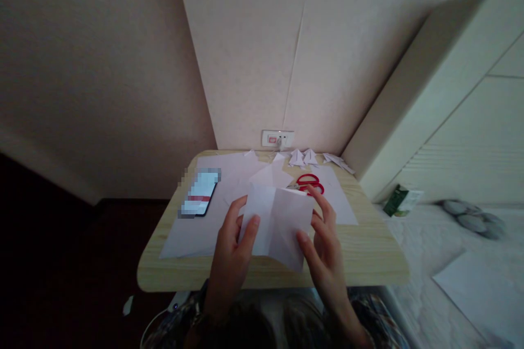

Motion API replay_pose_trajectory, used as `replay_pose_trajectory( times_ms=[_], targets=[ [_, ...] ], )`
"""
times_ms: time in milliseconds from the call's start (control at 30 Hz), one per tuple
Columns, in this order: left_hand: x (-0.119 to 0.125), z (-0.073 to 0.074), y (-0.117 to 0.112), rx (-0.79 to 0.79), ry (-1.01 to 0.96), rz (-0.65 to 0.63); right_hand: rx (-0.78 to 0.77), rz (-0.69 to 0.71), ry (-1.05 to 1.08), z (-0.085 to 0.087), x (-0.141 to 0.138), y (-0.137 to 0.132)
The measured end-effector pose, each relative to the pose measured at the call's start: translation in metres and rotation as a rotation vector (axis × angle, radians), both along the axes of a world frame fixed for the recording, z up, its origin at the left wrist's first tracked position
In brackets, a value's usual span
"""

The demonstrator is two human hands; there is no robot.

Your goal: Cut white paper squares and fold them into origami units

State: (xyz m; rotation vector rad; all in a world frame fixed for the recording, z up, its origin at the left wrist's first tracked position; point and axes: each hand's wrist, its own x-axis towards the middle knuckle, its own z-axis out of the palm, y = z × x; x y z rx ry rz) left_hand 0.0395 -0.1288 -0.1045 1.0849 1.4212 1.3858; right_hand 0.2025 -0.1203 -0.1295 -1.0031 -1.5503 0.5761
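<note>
Both hands hold up a creased white paper square (279, 223) above the front of a small wooden table (368, 262). My left hand (233, 251) pinches its left edge, thumb on top. My right hand (325, 245) grips the right edge and lower corner. Red-handled scissors (310, 183) lie just behind the paper on flat white sheets (196, 229).
A phone (200, 196) lies on the sheets at the left. Several folded paper shapes (303, 157) stand at the table's back edge below a wall socket (277, 138). To the right are a bed with a paper sheet (478, 289), a green packet (396, 200) and a white headboard (450, 109).
</note>
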Motion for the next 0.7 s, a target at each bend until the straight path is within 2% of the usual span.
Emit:
replay_pose_trajectory(
  times_ms=[133, 200, 333, 533, 600, 700],
  targets=[
    [-0.006, 0.004, 0.000, 0.031, 0.087, -0.161, 0.018, 0.001, 0.007, 0.006, 0.010, 0.003],
    [-0.008, 0.007, -0.001, 0.042, 0.108, -0.173, 0.010, 0.023, 0.020, 0.007, 0.015, 0.006],
    [-0.012, 0.009, -0.002, 0.027, 0.127, -0.192, -0.131, 0.083, 0.102, 0.009, 0.021, 0.008],
    [-0.020, 0.015, -0.002, 0.040, 0.303, -0.385, -0.225, 0.103, 0.142, 0.016, 0.026, 0.005],
    [-0.021, 0.017, -0.002, 0.030, 0.265, -0.388, -0.267, 0.103, 0.146, 0.018, 0.025, 0.005],
    [-0.020, 0.017, -0.003, -0.023, 0.107, -0.255, -0.291, 0.031, 0.215, 0.016, 0.019, 0.006]
  ],
)
